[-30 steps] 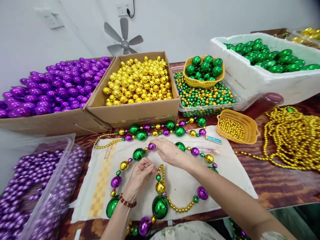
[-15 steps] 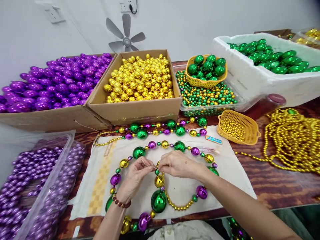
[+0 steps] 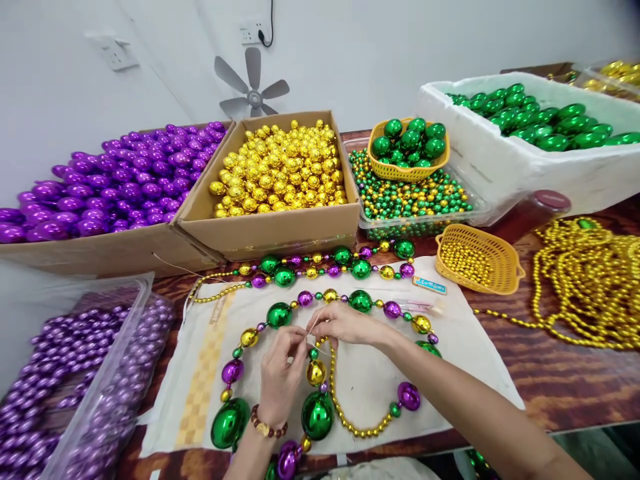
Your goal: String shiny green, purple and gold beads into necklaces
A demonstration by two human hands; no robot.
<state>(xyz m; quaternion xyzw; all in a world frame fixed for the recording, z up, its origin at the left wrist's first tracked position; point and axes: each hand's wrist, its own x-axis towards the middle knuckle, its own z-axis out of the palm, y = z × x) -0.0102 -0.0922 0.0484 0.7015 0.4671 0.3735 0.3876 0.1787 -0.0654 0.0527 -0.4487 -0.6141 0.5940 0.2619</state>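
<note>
My left hand (image 3: 283, 367) pinches a thin pale string (image 3: 313, 325) between thumb and fingertips. Close against it, my right hand (image 3: 345, 323) has its fingertips closed on the same string. Just below them hangs the end of a bead necklace (image 3: 316, 373) in gold, green and purple, which lies in a loop on a white cloth (image 3: 370, 373). A chain of small gold beads (image 3: 367, 433) curves off from beneath my hands to a purple bead (image 3: 409, 396) on the right. Where the string meets the beads is partly hidden by my fingers.
Behind the cloth stand boxes of purple beads (image 3: 125, 180) and gold beads (image 3: 280, 173), a clear tray (image 3: 420, 220) of small mixed beads and a white foam box (image 3: 465, 147). A yellow basket (image 3: 500, 267) and gold bead strands (image 3: 590, 280) lie at right. A second necklace (image 3: 325, 263) lies behind.
My left hand has turned more upright and shifted right, and my right hand has moved slightly left. The string now stands up between the fingertips. The camera view has tipped slightly.
</note>
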